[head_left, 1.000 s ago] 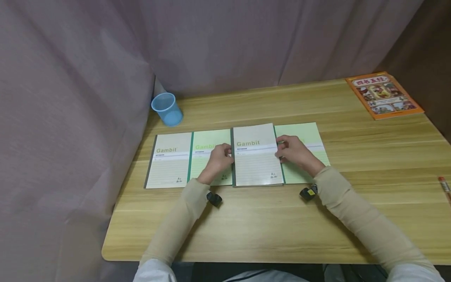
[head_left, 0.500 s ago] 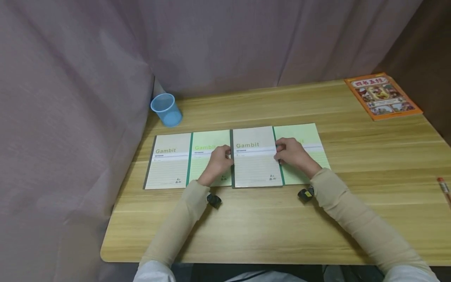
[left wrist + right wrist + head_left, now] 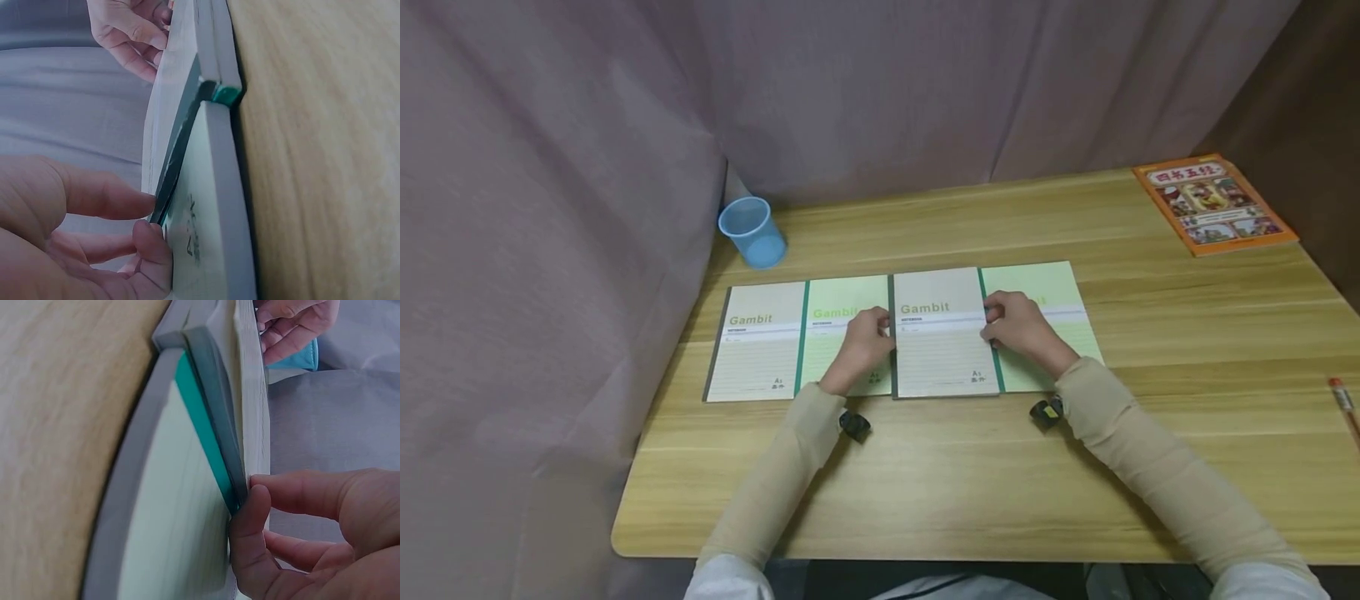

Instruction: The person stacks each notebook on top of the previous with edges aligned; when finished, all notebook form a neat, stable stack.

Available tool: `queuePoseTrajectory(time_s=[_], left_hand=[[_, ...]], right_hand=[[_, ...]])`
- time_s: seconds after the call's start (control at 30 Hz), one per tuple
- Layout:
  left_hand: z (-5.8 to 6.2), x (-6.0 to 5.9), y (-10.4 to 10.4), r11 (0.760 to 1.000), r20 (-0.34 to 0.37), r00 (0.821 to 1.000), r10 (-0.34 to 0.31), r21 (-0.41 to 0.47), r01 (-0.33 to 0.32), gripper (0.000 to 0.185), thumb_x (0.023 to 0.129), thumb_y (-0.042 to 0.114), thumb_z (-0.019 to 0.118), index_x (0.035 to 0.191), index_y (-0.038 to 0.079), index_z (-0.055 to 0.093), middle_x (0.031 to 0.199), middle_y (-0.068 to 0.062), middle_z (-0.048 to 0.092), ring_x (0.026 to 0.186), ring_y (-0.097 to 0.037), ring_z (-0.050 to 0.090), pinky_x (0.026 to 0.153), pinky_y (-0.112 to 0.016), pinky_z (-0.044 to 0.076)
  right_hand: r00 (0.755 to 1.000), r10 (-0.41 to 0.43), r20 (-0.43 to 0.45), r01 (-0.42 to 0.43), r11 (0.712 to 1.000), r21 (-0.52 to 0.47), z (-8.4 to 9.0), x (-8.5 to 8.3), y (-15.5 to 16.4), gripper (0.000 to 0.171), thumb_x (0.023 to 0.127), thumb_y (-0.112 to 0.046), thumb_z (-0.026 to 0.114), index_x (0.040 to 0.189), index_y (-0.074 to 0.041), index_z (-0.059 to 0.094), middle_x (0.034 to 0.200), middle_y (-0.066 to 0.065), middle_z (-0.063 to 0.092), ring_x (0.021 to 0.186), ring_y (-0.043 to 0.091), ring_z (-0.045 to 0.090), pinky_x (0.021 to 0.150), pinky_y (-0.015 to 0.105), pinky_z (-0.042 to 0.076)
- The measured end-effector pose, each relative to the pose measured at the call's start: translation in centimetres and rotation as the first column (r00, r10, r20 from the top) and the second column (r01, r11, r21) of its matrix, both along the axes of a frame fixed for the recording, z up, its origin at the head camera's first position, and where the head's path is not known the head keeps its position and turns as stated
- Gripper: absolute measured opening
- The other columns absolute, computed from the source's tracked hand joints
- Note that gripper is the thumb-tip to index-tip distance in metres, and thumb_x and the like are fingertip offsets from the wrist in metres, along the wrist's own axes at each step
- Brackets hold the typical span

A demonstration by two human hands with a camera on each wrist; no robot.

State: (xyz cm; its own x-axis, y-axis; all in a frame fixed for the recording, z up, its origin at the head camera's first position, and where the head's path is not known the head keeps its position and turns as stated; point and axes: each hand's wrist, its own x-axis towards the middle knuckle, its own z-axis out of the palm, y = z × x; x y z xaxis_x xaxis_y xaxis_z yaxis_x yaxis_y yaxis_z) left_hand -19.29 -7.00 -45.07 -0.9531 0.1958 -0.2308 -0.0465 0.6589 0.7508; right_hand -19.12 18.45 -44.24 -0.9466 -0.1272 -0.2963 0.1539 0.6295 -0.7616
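Observation:
Several Gambit notebooks lie side by side. A white notebook point(image 3: 936, 354) with a dark grey spine sits slightly higher than its neighbours, on top of another notebook whose green spine end shows in the left wrist view. My left hand point(image 3: 867, 343) pinches its spine edge between thumb and fingers. On the opposite long edge, my right hand point(image 3: 1022, 325) pinches with thumb and fingertips. Under the left hand lies a light green notebook point(image 3: 820, 367). Another green notebook point(image 3: 1037, 279) lies partly hidden beneath the right hand. A second white notebook point(image 3: 756, 362) ends the row at the left.
A blue cup point(image 3: 756, 237) stands behind the row, near the curtain point(image 3: 865, 100). An orange picture book point(image 3: 1217, 204) lies at the back right. At the right edge is a pencil point(image 3: 1343, 400). The wooden table point(image 3: 955, 483) runs in front of the row.
The upper white notebook has sunk slightly and its far edge now lines up more closely with the row. Both hands keep their hold on its edges. The last half second shows hardly any motion.

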Motion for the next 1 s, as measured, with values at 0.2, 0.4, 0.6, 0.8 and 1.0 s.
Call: queuePoseTrajectory(time_s=[0.2, 0.4, 0.6, 0.8, 1.0], left_hand=[[0.2, 0.1, 0.4, 1.000, -0.016, 1.000, 0.026, 0.010, -0.025, 0.051, 0.087, -0.006, 0.062, 0.137, -0.009, 0.054, 0.117, -0.017, 0.062, 0.092, -0.022, 0.059, 0.075, -0.030, 0.053], [0.7, 0.3, 1.1, 0.998, -0.030, 0.998, 0.064, 0.024, -0.063, 0.057, 0.088, 0.000, 0.063, 0.142, -0.010, 0.048, 0.120, -0.019, 0.058, 0.100, -0.026, 0.056, 0.083, -0.034, 0.053], [1.1, 0.0, 2.0, 0.998, -0.086, 0.996, 0.018, 0.056, -0.013, 0.053, 0.090, 0.001, 0.062, 0.140, -0.013, 0.048, 0.112, -0.019, 0.057, 0.087, -0.021, 0.052, 0.078, -0.032, 0.050], [1.6, -0.2, 3.7, 0.991, -0.067, 0.997, -0.045, 0.124, 0.053, 0.052, 0.091, 0.003, 0.061, 0.140, -0.010, 0.049, 0.119, -0.020, 0.061, 0.102, -0.026, 0.061, 0.083, -0.036, 0.054], [2.2, -0.5, 5.9, 0.983, -0.085, 0.991, -0.100, 0.148, 0.111, 0.050, 0.092, 0.002, 0.060, 0.139, -0.009, 0.050, 0.113, -0.018, 0.064, 0.087, -0.020, 0.058, 0.070, -0.027, 0.048]], right_hand=[[1.000, 0.002, -0.002, -0.002, 1.000, 0.002, 0.0, 0.2, 0.7, 0.053, 0.091, 0.002, 0.063, 0.139, 0.014, 0.046, 0.108, 0.021, 0.057, 0.075, 0.020, 0.063, 0.066, 0.028, 0.054], [1.000, -0.013, -0.028, 0.013, 1.000, -0.007, 0.2, 0.7, 2.0, 0.047, 0.095, -0.003, 0.061, 0.137, 0.012, 0.049, 0.110, 0.022, 0.058, 0.078, 0.022, 0.063, 0.066, 0.028, 0.053], [0.997, -0.060, -0.041, 0.058, 0.998, -0.034, 0.5, 1.1, 4.0, 0.046, 0.095, -0.003, 0.061, 0.137, 0.012, 0.049, 0.113, 0.025, 0.059, 0.084, 0.025, 0.063, 0.066, 0.026, 0.055], [0.995, -0.090, -0.042, 0.088, 0.995, -0.044, 0.8, 1.8, 6.1, 0.047, 0.097, -0.004, 0.059, 0.139, 0.014, 0.047, 0.118, 0.028, 0.056, 0.097, 0.033, 0.059, 0.073, 0.031, 0.057], [0.992, -0.111, -0.057, 0.110, 0.994, -0.020, 1.4, 2.2, 7.8, 0.047, 0.098, -0.007, 0.059, 0.138, 0.012, 0.047, 0.120, 0.028, 0.055, 0.098, 0.035, 0.059, 0.073, 0.031, 0.053]])
